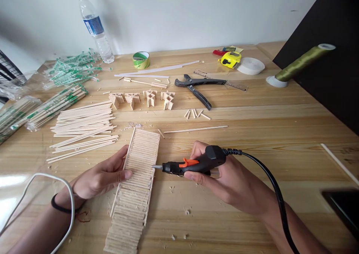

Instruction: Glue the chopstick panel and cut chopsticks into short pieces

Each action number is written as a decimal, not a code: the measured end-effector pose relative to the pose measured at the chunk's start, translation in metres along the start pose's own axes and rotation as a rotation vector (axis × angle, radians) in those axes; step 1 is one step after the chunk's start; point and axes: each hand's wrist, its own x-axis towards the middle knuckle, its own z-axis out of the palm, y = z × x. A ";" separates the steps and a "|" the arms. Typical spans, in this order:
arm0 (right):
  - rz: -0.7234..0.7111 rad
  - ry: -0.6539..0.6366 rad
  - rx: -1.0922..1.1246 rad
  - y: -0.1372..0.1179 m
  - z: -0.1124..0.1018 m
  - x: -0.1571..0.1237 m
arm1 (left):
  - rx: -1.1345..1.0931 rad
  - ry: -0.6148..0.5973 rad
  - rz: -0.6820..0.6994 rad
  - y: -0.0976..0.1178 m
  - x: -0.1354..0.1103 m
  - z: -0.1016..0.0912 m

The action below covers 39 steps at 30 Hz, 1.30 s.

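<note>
My left hand (105,175) is closed on the left edge of a panel of wooden sticks (141,155), with the thumb on top. Short sticks lie side by side across this panel, and longer sticks run along its edges. Its near end reaches the bottom of the view. My right hand (232,183) is wrapped round a black hot glue gun (202,165) with an orange trigger. The gun's metal nozzle points left and meets, or nearly meets, the panel's right edge; whether they touch I cannot tell. A black cord (269,172) runs from the gun over my right forearm.
Loose sticks (84,123) and wrapped bundles (56,106) lie left. Several small stick-built pieces (150,97) stand behind the panel. Black cutters (196,84), a tape roll (141,60), a bottle (97,28), a yellow tape measure (230,59) and a green spool (304,63) sit farther back.
</note>
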 end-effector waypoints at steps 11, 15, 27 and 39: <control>-0.022 -0.012 -0.025 -0.005 0.001 0.000 | 0.010 0.011 -0.014 0.003 0.000 0.003; -0.025 -0.011 -0.025 -0.006 0.001 0.001 | 0.015 0.024 -0.004 0.003 0.000 0.003; -0.013 -0.002 -0.028 -0.007 0.004 0.000 | 0.025 0.039 -0.032 0.005 0.000 0.005; 0.012 0.003 -0.051 -0.008 0.004 0.000 | 0.053 0.031 -0.015 0.005 0.000 0.004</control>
